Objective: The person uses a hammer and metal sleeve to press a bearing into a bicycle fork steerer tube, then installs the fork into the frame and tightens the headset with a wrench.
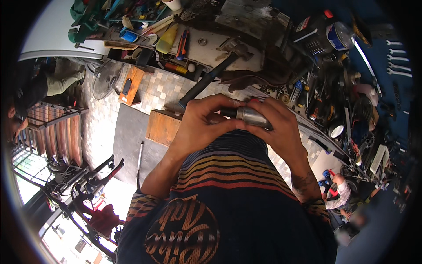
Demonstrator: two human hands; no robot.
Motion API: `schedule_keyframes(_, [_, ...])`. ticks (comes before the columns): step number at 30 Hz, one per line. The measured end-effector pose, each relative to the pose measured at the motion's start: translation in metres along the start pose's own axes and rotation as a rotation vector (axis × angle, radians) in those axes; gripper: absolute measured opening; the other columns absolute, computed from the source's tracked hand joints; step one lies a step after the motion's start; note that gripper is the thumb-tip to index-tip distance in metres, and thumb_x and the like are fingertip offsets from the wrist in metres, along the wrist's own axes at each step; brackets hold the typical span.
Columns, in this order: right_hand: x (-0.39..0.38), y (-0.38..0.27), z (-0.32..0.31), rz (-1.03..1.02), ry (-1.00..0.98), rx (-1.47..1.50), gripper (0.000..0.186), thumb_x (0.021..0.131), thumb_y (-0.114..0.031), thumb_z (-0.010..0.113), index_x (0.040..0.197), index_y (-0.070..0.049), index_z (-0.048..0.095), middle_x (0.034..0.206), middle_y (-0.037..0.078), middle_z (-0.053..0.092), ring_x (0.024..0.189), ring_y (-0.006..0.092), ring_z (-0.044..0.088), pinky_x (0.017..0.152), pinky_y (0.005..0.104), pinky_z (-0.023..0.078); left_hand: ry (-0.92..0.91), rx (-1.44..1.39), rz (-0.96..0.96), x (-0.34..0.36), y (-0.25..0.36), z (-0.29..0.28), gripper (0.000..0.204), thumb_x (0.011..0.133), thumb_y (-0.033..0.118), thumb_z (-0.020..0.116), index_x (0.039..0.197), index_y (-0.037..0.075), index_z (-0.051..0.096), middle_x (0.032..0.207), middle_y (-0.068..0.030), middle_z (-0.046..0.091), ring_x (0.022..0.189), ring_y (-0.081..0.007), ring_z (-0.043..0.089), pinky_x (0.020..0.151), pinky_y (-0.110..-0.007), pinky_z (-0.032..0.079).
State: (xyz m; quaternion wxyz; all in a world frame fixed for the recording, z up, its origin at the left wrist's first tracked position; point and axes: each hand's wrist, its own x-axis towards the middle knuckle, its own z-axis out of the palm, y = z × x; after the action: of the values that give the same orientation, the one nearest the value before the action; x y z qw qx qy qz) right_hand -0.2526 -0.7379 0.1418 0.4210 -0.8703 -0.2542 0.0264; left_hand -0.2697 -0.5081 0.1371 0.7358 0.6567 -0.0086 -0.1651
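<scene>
Close to my chest I hold a silver metal cylinder (252,118) with a dark narrower part at its left end; its exact kind I cannot make out. My left hand (200,121) is closed round the dark end, thumb and fingers meeting on it. Wrapped over the cylinder's right side is my right hand (279,123), which partly hides it. A bit of red shows by the right fingertips. Just beyond my hands a hammer (206,81) lies across the bench edge, its dark handle pointing toward my left hand.
The cluttered workbench (211,44) holds a yellow bottle (167,39), red-and-blue pliers (183,44) and a large plastic bottle (339,36). Wrenches (398,57) hang on the right wall. A wooden box (162,127) stands below. One person (48,86) is at far left, another (340,193) at lower right.
</scene>
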Motion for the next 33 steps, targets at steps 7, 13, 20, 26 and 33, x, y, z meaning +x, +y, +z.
schedule_keyframes(7, [0.010,-0.019,0.019,-0.040,-0.063,0.138,0.050,0.076,-0.023,0.090,0.118,-0.003,0.072,0.097,0.012,0.069,0.087,0.0301,0.069,0.078,0.0390,0.055,0.079,-0.021,0.167,-0.029,-0.003,-0.013,0.039,0.083,0.002,0.087,0.119,-0.003,0.072,0.116,-0.0130,0.074,0.100,-0.0169,0.074,0.083,-0.028,0.063])
schedule_keyframes(13, [0.012,-0.054,0.029,0.086,-0.211,0.269,0.056,0.076,-0.018,0.093,0.125,-0.007,0.067,0.097,0.008,0.071,0.085,0.0179,0.072,0.079,0.0328,0.055,0.183,-0.237,0.129,-0.078,-0.016,-0.028,0.044,0.086,-0.006,0.080,0.127,-0.009,0.063,0.122,-0.0200,0.068,0.102,-0.0257,0.073,0.088,-0.038,0.066])
schedule_keyframes(20, [-0.006,-0.090,0.068,0.027,-0.055,0.697,0.050,0.078,0.000,0.089,0.122,0.003,0.065,0.112,0.009,0.068,0.102,0.0161,0.069,0.093,0.0304,0.055,0.150,-0.839,0.064,-0.121,-0.055,-0.028,0.054,0.097,0.024,0.077,0.135,-0.008,0.057,0.117,-0.0193,0.070,0.093,-0.0278,0.075,0.079,-0.039,0.068])
schedule_keyframes(26, [-0.016,-0.106,0.095,-0.021,0.025,0.664,0.046,0.076,0.001,0.090,0.117,0.004,0.067,0.111,0.007,0.065,0.091,0.0119,0.065,0.079,0.0264,0.053,-0.042,-1.243,0.090,-0.139,-0.073,-0.015,0.040,0.104,0.028,0.067,0.128,-0.003,0.061,0.113,-0.0144,0.070,0.098,-0.0218,0.073,0.085,-0.034,0.068])
schedule_keyframes(33, [-0.032,-0.120,0.102,-0.007,0.006,0.677,0.047,0.079,-0.002,0.089,0.120,0.003,0.066,0.105,0.004,0.066,0.084,0.0101,0.064,0.075,0.0257,0.052,-0.039,-1.273,0.135,-0.160,-0.080,-0.009,0.031,0.105,0.029,0.066,0.119,0.000,0.063,0.111,-0.0120,0.071,0.097,-0.0201,0.074,0.084,-0.030,0.066])
